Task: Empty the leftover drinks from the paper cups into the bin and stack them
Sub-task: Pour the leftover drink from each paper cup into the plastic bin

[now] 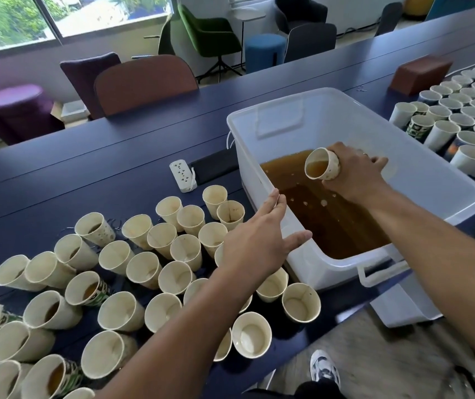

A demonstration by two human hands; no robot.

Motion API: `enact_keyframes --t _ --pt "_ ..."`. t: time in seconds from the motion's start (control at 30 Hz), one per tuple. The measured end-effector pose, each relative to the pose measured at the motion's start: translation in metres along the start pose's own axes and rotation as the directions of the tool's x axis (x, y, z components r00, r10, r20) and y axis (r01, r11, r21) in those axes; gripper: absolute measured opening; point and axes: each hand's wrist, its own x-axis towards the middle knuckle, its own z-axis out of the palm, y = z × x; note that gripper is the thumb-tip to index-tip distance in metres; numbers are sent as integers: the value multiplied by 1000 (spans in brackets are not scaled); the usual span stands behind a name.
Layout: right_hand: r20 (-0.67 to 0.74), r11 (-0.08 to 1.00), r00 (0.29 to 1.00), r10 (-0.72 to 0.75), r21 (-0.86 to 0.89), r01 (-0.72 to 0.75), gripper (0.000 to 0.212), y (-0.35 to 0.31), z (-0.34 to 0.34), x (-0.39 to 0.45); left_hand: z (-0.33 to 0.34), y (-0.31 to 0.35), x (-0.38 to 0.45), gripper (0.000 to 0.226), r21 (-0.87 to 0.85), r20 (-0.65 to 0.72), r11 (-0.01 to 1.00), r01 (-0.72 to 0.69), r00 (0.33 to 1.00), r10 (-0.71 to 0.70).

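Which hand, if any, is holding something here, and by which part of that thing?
The right hand grips a tilted paper cup around its base end, over the bin. The left hand holds nothing.

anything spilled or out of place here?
No spill visible. One oddity: a white power strip lies on the table right beside the bin of brown liquid, while the right hand tips a paper cup over it.

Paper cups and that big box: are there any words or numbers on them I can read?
None can be read.
Green-printed cups: the pattern is too blurred to read.
Cup held in the right hand: only specks, no words.
Bin: no label shows.
Power strip: no readable marks.
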Motion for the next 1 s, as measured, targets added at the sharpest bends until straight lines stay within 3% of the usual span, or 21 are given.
enact_keyframes --t 1.0 --pt "-67 996 994 -85 -47 81 50 1 4 1 0 2 0 88 -28 11 1000 10 1000 -10"
